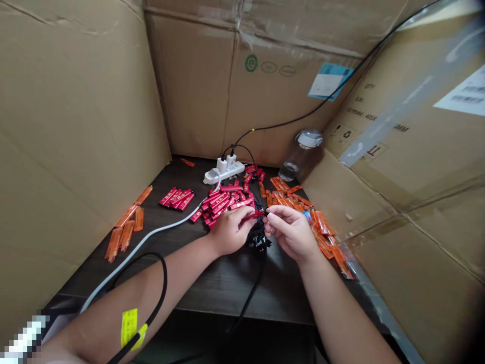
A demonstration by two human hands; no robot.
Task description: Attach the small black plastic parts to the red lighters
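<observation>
My left hand (pixel 233 230) is closed, thumb and fingers pinching a red lighter casing (pixel 254 216) that points to the right. At its right end, my right hand (pixel 288 230) pinches a small black part (pixel 265 213), its fingertips right by the casing. Below and between both hands lies a heap of small black parts (pixel 258 241), partly covered by the fingers. Just beyond my left hand is a pile of red lighter casings (pixel 220 203) with gold print. Orange translucent lighter bodies (pixel 290 197) are scattered beyond and to the right of my right hand.
A white power strip (pixel 224 173) with plugs stands at the back, its pale cable (pixel 166 226) crossing the left side. More red casings (pixel 177 198) and orange pieces (pixel 127 235) lie left. A clear bottle (pixel 297 156) stands back right. Cardboard walls (pixel 197 101) enclose the dark table (pixel 215 283).
</observation>
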